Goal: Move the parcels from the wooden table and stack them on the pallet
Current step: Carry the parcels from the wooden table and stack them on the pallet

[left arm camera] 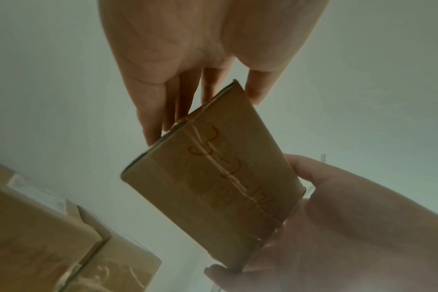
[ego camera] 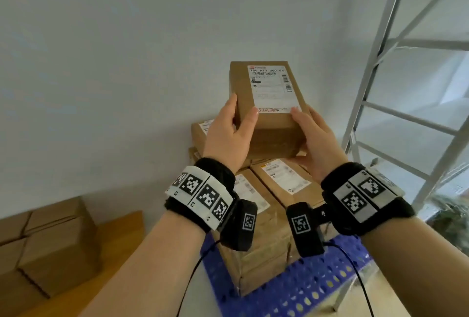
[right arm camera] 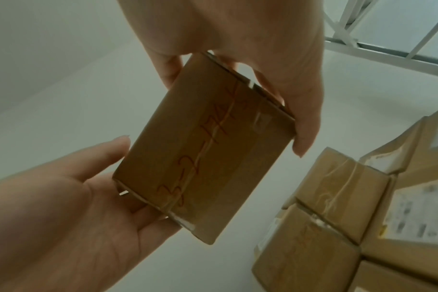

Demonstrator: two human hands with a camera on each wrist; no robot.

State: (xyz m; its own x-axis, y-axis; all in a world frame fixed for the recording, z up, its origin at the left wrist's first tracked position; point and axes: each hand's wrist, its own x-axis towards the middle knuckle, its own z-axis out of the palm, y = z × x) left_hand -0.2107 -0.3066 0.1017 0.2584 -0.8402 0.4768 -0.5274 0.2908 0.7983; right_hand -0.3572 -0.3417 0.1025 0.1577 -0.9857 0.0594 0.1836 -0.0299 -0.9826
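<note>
I hold a brown cardboard parcel (ego camera: 266,123) with a white shipping label in both hands, up in the air against the white wall. My left hand (ego camera: 242,107) grips its left side, thumb on the label face. Gripping the right side is my right hand (ego camera: 303,120), thumb beside the label's corner. In the wrist views the taped underside of the parcel (left arm camera: 213,187) (right arm camera: 200,154) carries red handwriting. Below it, a stack of parcels (ego camera: 264,215) stands on the blue perforated pallet (ego camera: 291,291). More parcels (ego camera: 55,245) lie on the wooden table (ego camera: 119,240) at the lower left.
A white metal rack frame (ego camera: 380,63) rises at the right, close to the stack. The wall stands right behind the stack. Cables hang from both wrist cameras over the pallet's near edge. The stack's taped ends (right arm camera: 338,217) show to the right of the held parcel.
</note>
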